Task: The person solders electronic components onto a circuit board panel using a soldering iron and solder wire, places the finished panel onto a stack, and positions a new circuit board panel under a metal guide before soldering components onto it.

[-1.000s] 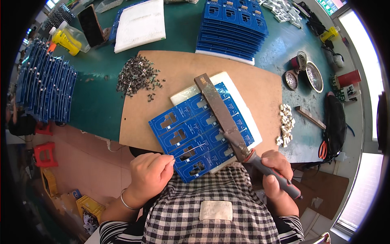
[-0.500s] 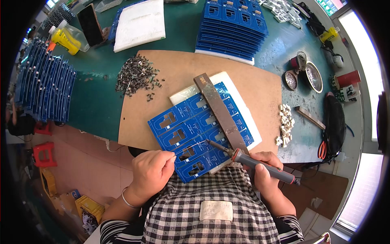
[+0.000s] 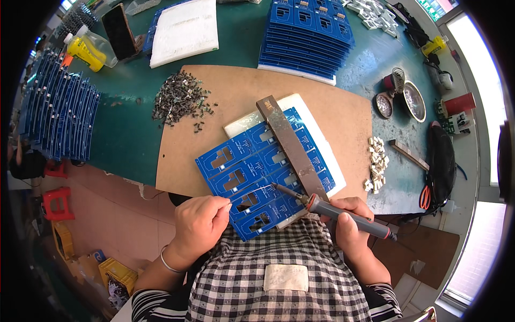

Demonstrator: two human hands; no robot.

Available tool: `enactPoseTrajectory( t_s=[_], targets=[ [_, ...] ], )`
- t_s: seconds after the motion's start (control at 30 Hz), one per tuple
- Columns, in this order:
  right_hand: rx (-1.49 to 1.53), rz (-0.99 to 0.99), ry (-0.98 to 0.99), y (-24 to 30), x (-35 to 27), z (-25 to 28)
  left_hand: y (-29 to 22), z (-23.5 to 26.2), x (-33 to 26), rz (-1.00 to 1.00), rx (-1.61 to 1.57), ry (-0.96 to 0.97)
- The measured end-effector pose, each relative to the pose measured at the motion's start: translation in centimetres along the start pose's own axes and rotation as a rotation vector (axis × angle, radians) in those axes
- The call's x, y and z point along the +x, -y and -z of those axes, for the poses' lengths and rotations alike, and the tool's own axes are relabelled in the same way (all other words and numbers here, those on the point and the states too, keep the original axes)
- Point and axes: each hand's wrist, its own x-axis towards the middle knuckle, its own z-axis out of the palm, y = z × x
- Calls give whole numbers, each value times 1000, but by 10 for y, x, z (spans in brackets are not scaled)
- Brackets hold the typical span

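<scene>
My right hand (image 3: pixel 351 228) is wrapped round the grey handle of a soldering iron (image 3: pixel 348 216). Its tip meets a blue circuit board panel (image 3: pixel 220 180) near the middle. From the pinched fingers of my left hand (image 3: pixel 201 222), a thin silvery solder wire (image 3: pixel 251 192) runs to that tip. A brown metal bar (image 3: pixel 294 150) lies diagonally across the panel. Under both is a white foam pad (image 3: pixel 327 155), which rests on a brown board (image 3: pixel 214 86). The panel's near edge overhangs the brown board towards my checked apron.
Loose small components (image 3: pixel 182 99) lie in a heap at the back left of the brown board. White connectors (image 3: pixel 377 163) are scattered on its right. Stacked blue panels (image 3: pixel 306 45) stand behind; more panels (image 3: pixel 59 112) stand at far left. An iron stand (image 3: pixel 394 80) is at right.
My hands and the soldering iron have hardly shifted. The iron's tip stays at the same place on the panel, with the solder wire still reaching it.
</scene>
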Motion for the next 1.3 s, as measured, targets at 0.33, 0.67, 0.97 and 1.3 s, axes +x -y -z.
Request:
enactPoseTrajectory(
  t_s=[0.33,0.67,0.97,1.3],
  targets=[
    [-4,13,-2,-2,0,1,-1,-3,1,12,-55,54],
    [-31,20,-6,-4,-5,1,1,-3,0,-72,12,63],
    [-27,13,-24,-7,-7,2,-2,0,4,-48,55,43],
    [-133,-5,-17,-4,-8,2,-5,-3,8,-106,122,83]
  ],
)
